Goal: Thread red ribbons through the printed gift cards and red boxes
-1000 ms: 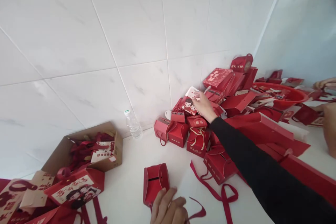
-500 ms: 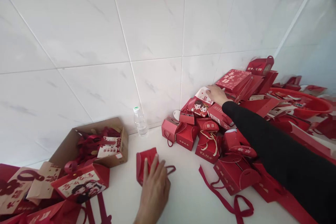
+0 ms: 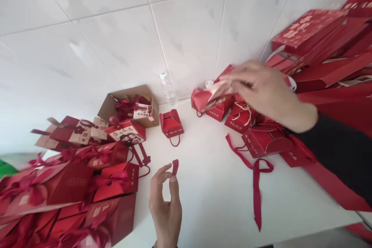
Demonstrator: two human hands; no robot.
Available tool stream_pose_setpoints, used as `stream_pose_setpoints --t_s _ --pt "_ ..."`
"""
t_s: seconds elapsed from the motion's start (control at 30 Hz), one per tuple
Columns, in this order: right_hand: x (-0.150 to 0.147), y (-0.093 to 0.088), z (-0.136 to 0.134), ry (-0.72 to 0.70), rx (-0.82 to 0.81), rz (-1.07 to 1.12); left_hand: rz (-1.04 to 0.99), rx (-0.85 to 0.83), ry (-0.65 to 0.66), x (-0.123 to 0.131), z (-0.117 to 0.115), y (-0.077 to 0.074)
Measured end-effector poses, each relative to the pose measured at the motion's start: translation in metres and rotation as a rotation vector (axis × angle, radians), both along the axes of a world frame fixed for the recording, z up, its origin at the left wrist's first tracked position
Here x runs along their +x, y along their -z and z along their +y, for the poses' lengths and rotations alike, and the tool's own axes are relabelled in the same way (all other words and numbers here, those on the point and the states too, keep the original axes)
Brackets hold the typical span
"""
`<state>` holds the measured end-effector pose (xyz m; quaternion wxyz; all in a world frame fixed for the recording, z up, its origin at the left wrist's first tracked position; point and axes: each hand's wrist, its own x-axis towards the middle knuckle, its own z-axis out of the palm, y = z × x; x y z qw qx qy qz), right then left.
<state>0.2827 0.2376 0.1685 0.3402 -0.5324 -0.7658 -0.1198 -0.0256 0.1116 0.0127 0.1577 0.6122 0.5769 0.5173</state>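
My left hand [image 3: 165,205] is raised over the white table [image 3: 203,197], thumb and finger pinching a short strip of dark red ribbon [image 3: 175,166]. Beyond it, a small red gift box [image 3: 171,124] with a cord handle stands apart from the hand. My right hand [image 3: 261,91], smeared by motion, grips a red and pale gift box [image 3: 216,95] over the right-hand pile. Its print is too blurred to read. Below that hand sit a red box with a gold cord [image 3: 240,118] and another red box [image 3: 264,139]. A long loose red ribbon [image 3: 256,186] lies on the table.
A cardboard box [image 3: 154,114] holding ribbons stands by the tiled wall, beside a clear plastic bottle [image 3: 169,91]. Red boxes with ribbon bows [image 3: 66,182] are heaped on the left. Larger red boxes [image 3: 308,33] are stacked on the right.
My left hand has left the small red box and now pinches a ribbon strip nearer me. My right hand has lifted a gift box from the pile leftward. The view has tipped down.
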Motion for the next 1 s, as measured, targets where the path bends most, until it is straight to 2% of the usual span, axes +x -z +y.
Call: stream_pose_setpoints --t_s 0.1,0.17,0.27,0.33,0.4,0.5,0.57,0.67,0.77,0.87,1.0 --pt "-0.038 0.056 -0.041 -0.116 -0.079 -0.03 -0.185 -0.227 -0.112 -0.003 -0.031 0.01" --pt "-0.061 0.086 -0.066 -0.146 -0.119 -0.059 -0.245 -0.352 -0.122 0.002 -0.051 0.017" --pt "-0.088 0.108 -0.099 -0.152 -0.154 -0.068 -0.318 -0.465 -0.099 0.016 -0.081 0.022" --pt "-0.096 0.11 -0.114 -0.143 -0.175 -0.062 -0.396 -0.482 -0.101 0.026 -0.094 0.021" --pt "-0.096 0.105 -0.122 -0.13 -0.195 -0.063 -0.466 -0.47 -0.08 0.034 -0.097 0.016" --pt "-0.085 0.094 -0.129 -0.083 -0.213 -0.029 -0.495 -0.395 0.004 0.04 -0.088 0.004" --pt "-0.075 0.087 -0.136 -0.07 -0.205 0.087 -0.447 -0.329 0.089 0.041 -0.077 -0.006" --pt "-0.066 0.082 -0.155 -0.216 -0.309 0.265 -0.275 -0.265 0.304 0.041 -0.064 -0.021" --pt "-0.068 0.087 -0.172 -0.347 -0.49 0.302 -0.112 -0.227 0.471 0.041 -0.054 -0.031" --pt "-0.075 0.096 -0.179 -0.297 -0.566 0.405 -0.063 -0.206 0.485 0.043 -0.049 -0.034" --pt "-0.08 0.105 -0.179 -0.281 -0.663 0.578 -0.113 -0.267 0.468 0.043 -0.05 -0.029"
